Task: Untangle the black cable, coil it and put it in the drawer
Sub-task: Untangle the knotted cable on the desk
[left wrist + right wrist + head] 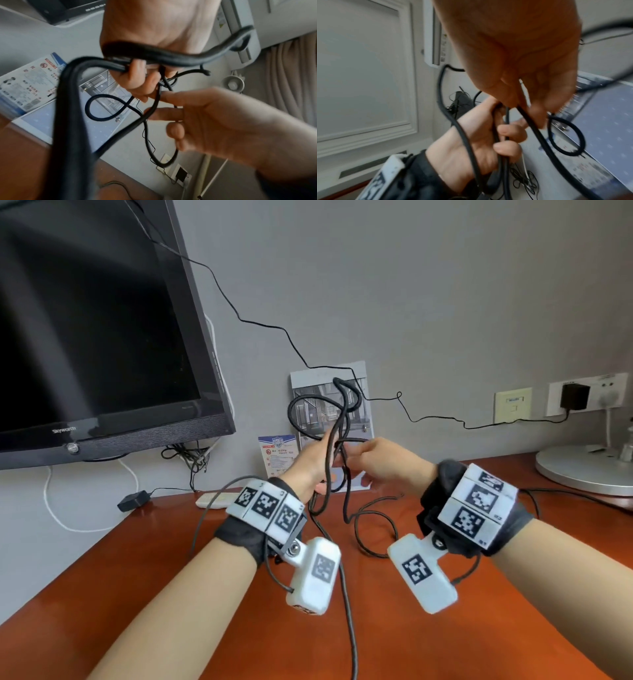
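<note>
1. Nearest the camera, one strand of the thick black rubber cable point(350, 621) trails across the glossy reddish-brown wooden tabletop point(205, 594) between the two forearms, and more of it loops on the wood just behind the wrists.
2. The left hand point(310, 462) is raised above the tabletop with its fingers point(137, 75) curled round several strands of the cable; one loop lies across its palm in the left wrist view.
3. The right hand point(383, 462), just beside the left, pinches a single strand between thumb and fingertips point(537, 115); in the left wrist view its other fingers are loosely bent beside the tangle.
4. Above the hands the cable rises in tangled loops, crossing itself in front of the wall, while other strands hang from the hands to the tabletop.
5. Behind the hands, a blue-and-white printed card point(276, 455) and a larger grey photo sheet point(356, 378) lean against the grey wall.
6. Far left, a black flat-screen television point(96, 337) stands, with a white remote control point(214, 499) on the tabletop below its right corner.
7. Far right, a black plug adapter point(574, 397) sits in a white wall socket, and a thin black wire point(260, 323) runs from it along the wall towards the television.
</note>
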### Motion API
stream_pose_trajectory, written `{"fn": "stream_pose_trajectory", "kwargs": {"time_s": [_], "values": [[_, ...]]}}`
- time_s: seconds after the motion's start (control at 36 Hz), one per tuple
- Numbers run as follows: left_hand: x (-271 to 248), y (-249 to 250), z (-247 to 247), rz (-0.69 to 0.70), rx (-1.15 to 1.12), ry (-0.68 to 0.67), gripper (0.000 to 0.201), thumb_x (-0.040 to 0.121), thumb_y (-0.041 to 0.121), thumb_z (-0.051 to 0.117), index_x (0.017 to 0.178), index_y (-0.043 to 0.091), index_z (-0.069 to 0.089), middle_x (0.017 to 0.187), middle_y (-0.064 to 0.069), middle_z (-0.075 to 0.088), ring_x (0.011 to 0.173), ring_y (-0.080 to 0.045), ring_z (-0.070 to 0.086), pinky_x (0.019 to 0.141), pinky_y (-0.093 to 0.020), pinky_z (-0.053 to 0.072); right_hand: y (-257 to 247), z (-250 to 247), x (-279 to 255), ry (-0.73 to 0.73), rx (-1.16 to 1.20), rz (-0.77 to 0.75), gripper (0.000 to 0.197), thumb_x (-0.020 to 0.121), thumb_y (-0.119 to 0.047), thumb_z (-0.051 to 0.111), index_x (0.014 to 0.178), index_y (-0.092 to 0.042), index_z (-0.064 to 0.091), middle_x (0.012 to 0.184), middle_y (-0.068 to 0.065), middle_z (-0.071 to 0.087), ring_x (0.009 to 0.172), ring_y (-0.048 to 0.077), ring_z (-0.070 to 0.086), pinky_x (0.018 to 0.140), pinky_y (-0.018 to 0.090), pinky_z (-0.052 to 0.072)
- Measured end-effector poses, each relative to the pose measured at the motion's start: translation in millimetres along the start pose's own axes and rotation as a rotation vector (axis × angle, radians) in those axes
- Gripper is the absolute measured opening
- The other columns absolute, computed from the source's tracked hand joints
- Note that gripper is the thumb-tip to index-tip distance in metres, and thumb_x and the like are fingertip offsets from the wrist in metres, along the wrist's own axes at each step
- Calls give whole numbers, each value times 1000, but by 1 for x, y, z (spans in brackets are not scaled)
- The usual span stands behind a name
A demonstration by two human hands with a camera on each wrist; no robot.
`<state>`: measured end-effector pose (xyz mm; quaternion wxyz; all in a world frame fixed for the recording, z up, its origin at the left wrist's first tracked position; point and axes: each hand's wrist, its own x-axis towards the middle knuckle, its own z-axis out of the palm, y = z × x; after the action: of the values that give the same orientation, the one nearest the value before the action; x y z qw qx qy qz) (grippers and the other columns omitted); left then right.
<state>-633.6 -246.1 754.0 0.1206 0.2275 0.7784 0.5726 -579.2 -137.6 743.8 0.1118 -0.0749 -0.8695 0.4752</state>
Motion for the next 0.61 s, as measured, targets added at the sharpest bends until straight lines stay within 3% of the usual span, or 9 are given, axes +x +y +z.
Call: {"fn": "stream_pose_trajectory", "kwargs": {"time_s": [0.06,0.14,0.19,0.25,0.31,0.44,0.53,0.58,0.61], "values": [[3,-1,6,28,75,54,39,100,44,33,79,18,52,56,4,47,54,-15,41,40,-18,22,-6,-7,-8,-42,-107,33,25,93,-10,42,108,-12,62,82,4,66,41,10,55,45,21,52],[9,-3,7,93,220,155,42,102,36,30,74,12,48,70,-10,51,61,-24,48,54,-28,36,-14,-17,-16,70,-177,-52,28,88,-3,45,110,0,61,102,16,68,52,15,60,43,21,51],[15,-5,3,133,309,218,43,103,28,28,90,0,58,96,-25,59,89,-33,57,75,-34,43,-18,-21,-22,61,10,-105,29,84,1,48,110,5,60,110,21,64,75,16,56,60,23,50],[21,-9,-1,127,328,279,39,103,19,25,110,-4,56,118,-26,56,112,-39,49,91,-38,41,-21,-21,-30,-97,319,-63,22,76,-5,55,92,-1,68,90,12,60,83,16,48,73,31,42],[26,-13,-4,150,416,281,38,103,22,25,105,0,55,116,-25,57,114,-38,47,88,-36,39,-25,-20,-32,-174,563,-4,12,73,-16,58,62,-19,63,78,-1,50,80,18,46,73,34,38],[26,-19,-3,173,554,265,47,103,30,26,67,4,42,74,-13,51,85,-32,51,68,-31,30,-22,-7,-4,174,848,8,14,97,-13,46,102,-15,59,94,-3,56,97,17,52,76,28,44],[27,-21,-6,162,507,269,39,103,23,23,87,1,50,93,-23,57,94,-35,52,68,-30,28,-19,-4,3,243,1017,5,25,102,-8,32,93,-11,56,90,3,62,78,15,63,71,26,50],[31,-26,-13,111,456,279,45,102,26,26,100,-6,57,106,-30,60,91,-37,56,72,-34,38,-17,-9,2,246,1168,-12,31,103,-8,26,81,-12,48,87,7,62,60,14,67,60,24,54],[32,-30,-17,89,440,277,46,102,26,28,99,-8,58,100,-34,60,87,-39,58,73,-37,44,-16,-13,1,251,1243,-34,32,103,-8,25,78,-13,45,86,8,62,53,13,67,55,24,55]]}}
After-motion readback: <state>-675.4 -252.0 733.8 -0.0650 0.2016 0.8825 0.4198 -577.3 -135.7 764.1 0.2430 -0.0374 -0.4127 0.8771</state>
